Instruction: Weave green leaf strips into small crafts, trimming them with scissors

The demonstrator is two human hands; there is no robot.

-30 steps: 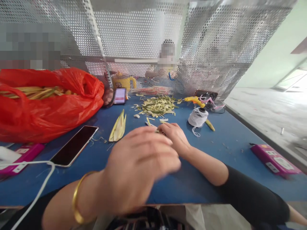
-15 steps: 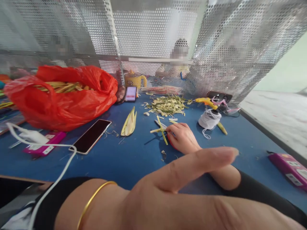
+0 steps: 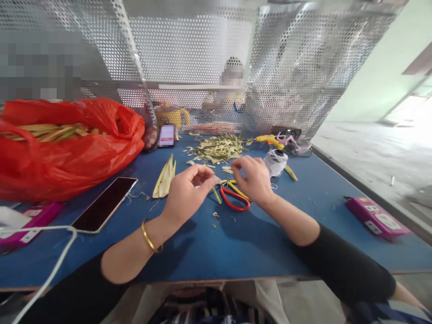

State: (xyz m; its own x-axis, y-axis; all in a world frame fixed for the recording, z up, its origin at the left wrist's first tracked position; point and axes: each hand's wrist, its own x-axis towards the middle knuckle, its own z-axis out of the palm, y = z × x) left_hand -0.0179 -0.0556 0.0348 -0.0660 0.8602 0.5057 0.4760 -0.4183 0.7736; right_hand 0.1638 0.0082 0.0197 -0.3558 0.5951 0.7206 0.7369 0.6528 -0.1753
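My left hand (image 3: 189, 189), with a gold bracelet at its wrist, pinches the end of a pale green woven leaf piece (image 3: 217, 194) over the blue table. To its right my right hand (image 3: 254, 177) hangs with curled fingers above the tools; what its fingertips hold, if anything, is too small to make out. Between the hands lie red-handled scissors (image 3: 235, 206) and a yellow-handled tool (image 3: 238, 191). Left of my left hand rests a bundle of pale husk leaves (image 3: 165, 177). A pile of leaf scraps (image 3: 219, 148) lies beyond both hands.
A red plastic bag (image 3: 67, 164) of leaf strips stands at the left, near a dark phone (image 3: 105, 204) and a white cable (image 3: 62, 254). White thread spool (image 3: 276, 163), yellow glue gun (image 3: 270, 141) and purple box (image 3: 376, 218) are on the right. A perforated screen (image 3: 192, 54) rises behind.
My left hand has drawn back from close to the camera down to the leaf piece. My right hand has lifted off the scissors. The view has shifted right and down.
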